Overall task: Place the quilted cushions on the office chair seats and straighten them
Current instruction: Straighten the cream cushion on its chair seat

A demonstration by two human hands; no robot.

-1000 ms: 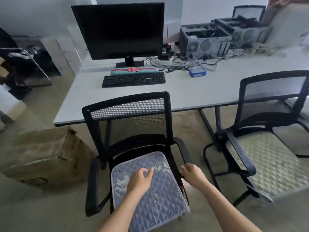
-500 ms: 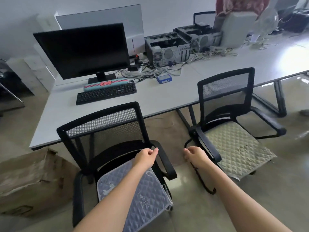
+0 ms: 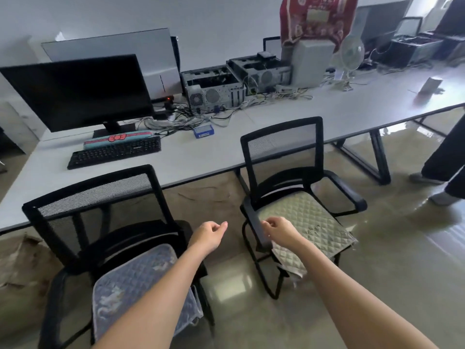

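A blue quilted cushion (image 3: 130,285) lies on the seat of the left black mesh chair (image 3: 93,195). A pale green quilted cushion (image 3: 309,222) lies askew on the right chair (image 3: 281,147), its front corner hanging over the seat edge. My left hand (image 3: 208,235) hovers in the gap between the two chairs, fingers loosely curled, holding nothing. My right hand (image 3: 279,230) is over the right chair's left armrest, at the near edge of the green cushion, fingers curled and empty.
A long white desk (image 3: 276,137) stands behind the chairs with a monitor (image 3: 78,94), keyboard (image 3: 115,152), open computer cases (image 3: 214,89) and cables. A cardboard box (image 3: 17,260) sits on the floor at left. Another person's legs (image 3: 445,157) stand at far right.
My view has swung right. My left hand left the blue cushion and moved rightward into the gap; my right hand travelled from the left chair's side to the green-cushioned chair.
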